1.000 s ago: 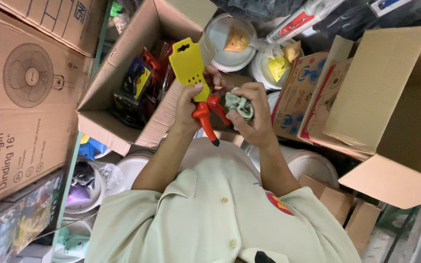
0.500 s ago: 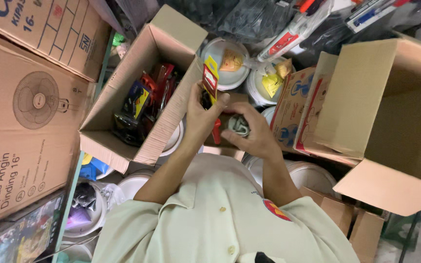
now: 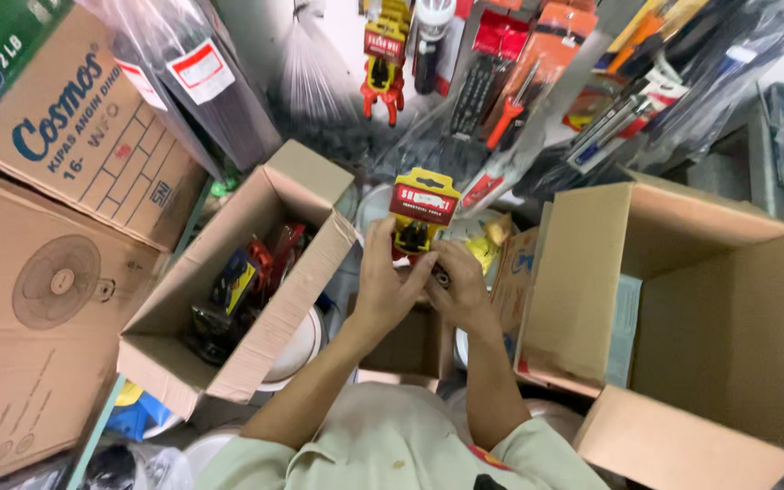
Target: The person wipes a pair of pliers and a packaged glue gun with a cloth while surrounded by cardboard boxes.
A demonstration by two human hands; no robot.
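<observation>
Together, left hand (image 3: 383,286) and right hand (image 3: 458,289) clasp a red-and-yellow carded plier tool (image 3: 421,216) at twelve o'clock.

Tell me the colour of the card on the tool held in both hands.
Yellow with a red panel across it, on the card; the head view shows it.

A carded tool (image 3: 422,213) stands upright in the middle of the scene, with the left hand (image 3: 385,286) on its left and the right hand (image 3: 458,289) on its right, both just below it. An open box of tools (image 3: 229,281) lies to the left. A large open box (image 3: 691,308) lies to the right. More packaged tools (image 3: 501,82) hang farther back.
</observation>
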